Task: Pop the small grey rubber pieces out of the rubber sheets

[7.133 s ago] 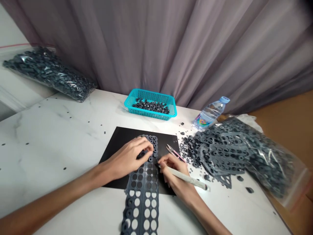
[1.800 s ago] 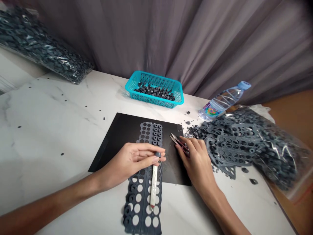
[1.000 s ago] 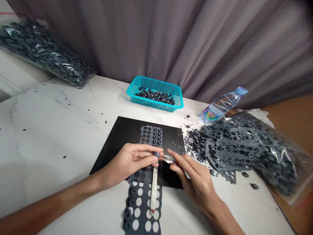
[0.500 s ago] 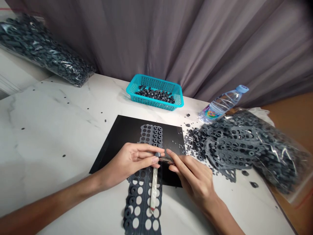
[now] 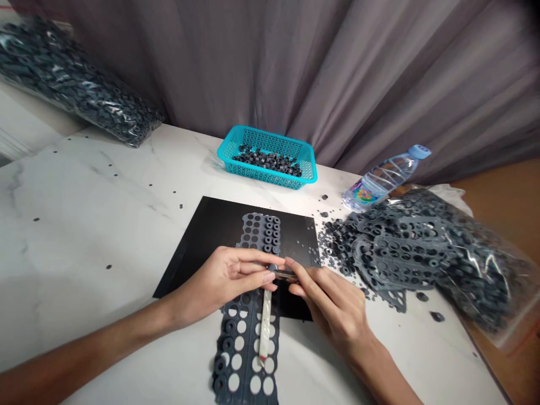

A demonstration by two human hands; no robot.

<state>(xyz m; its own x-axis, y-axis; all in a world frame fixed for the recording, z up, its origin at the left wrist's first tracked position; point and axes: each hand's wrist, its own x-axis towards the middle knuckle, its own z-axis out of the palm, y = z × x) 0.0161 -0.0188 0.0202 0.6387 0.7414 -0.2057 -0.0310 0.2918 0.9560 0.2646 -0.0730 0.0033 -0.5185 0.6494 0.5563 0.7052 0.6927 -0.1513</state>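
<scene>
My left hand [image 5: 228, 278] pinches a small grey rubber ring [image 5: 272, 266] between thumb and fingertips. My right hand [image 5: 333, 306] grips small metal snips [image 5: 284, 273] whose tip touches that ring. Both hands hover over a long grey rubber strip [image 5: 248, 332] full of round holes. The strip lies across a black mat [image 5: 202, 242]. A white pen-like tool [image 5: 265, 326] rests on the strip just below my left fingers.
A teal basket [image 5: 267, 160] with several grey rings stands behind the mat. At the right lie a heap of punched strips [image 5: 396, 247], a plastic bag of them [image 5: 481, 270] and a water bottle [image 5: 383, 177]. Another full bag [image 5: 76, 90] sits far left. Loose rings dot the marble table [image 5: 84, 225].
My right hand put the white tool down on the strip, picked up the snips from the mat and brought them to the ring in my left fingers.
</scene>
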